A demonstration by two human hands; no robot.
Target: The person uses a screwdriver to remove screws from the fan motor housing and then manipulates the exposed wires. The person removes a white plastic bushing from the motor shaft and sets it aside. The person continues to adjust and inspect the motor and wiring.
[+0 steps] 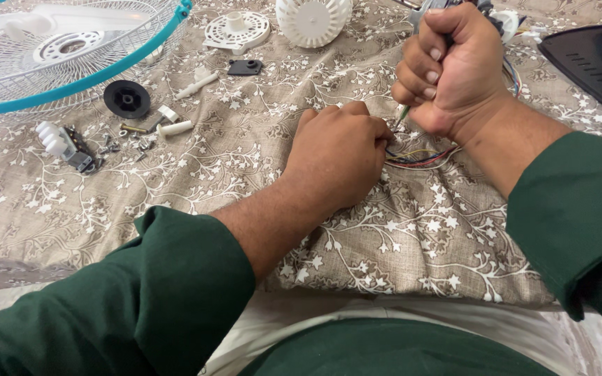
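— What is everything lying on?

— A beige cloth (196, 174) printed with white branches and flowers is covering the whole work surface. Nothing of the room beyond it is showing.

— How crowded is it looking around the edges?

— The far left is taken up by a white wire fan guard (57, 56) with a turquoise rim. A black round knob (127, 98), a white switch block (64, 145) and scattered small screws (123, 143) are lying near it. A white slotted disc (237, 30) and a ribbed white motor cover (313, 19) are sitting along the far edge, and a black vented panel (593, 66) is filling the far right corner. The open stretch of cloth is lying in the middle and towards the person.

— And the hands?

— The left hand (336, 157) is resting knuckles-up on the cloth, fingers curled shut and pinching the bundle of coloured wires (423, 157) at their left end. The right hand (447, 69) is making a tight fist around a tool (401, 115), just beyond the left.

— Which way is the tool pointing?

— Its thin tip is pointing down and slightly left, towards the wires; the long axis is standing steeply. The wires are curving rightward beneath the right wrist.
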